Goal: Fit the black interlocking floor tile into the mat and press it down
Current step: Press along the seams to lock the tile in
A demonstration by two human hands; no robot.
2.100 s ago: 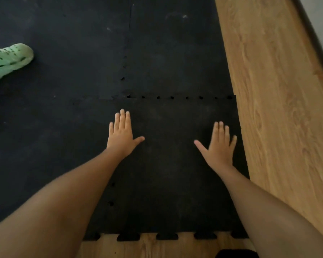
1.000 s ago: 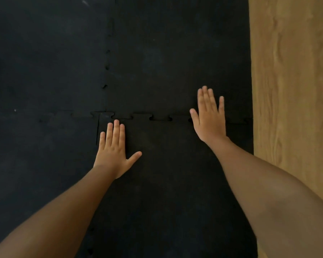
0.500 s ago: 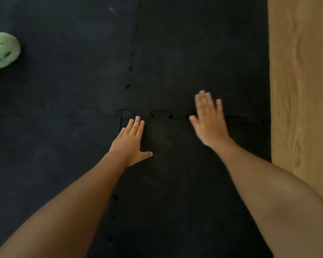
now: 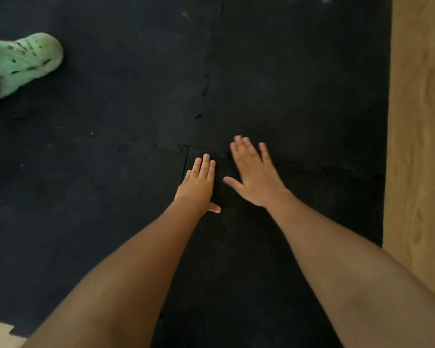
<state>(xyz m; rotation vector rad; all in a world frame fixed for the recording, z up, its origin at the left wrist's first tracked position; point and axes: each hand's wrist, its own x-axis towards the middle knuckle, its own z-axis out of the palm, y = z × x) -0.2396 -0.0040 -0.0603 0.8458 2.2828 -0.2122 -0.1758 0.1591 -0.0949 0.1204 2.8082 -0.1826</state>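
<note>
Pressing is in hand: the left hand [image 4: 199, 185], fingers together, and right hand [image 4: 256, 179], fingers spread, lie flat mid-frame on the black tile [image 4: 236, 247], whose toothed seam [image 4: 337, 172] rightward likely needs pressing next.

Both forearms are showing bare, with no sleeves reaching them. The left hand [image 4: 199, 183] and right hand [image 4: 255, 175] are wearing no gloves, rings, or wristbands; the right is appearing motion-blurred.
</note>
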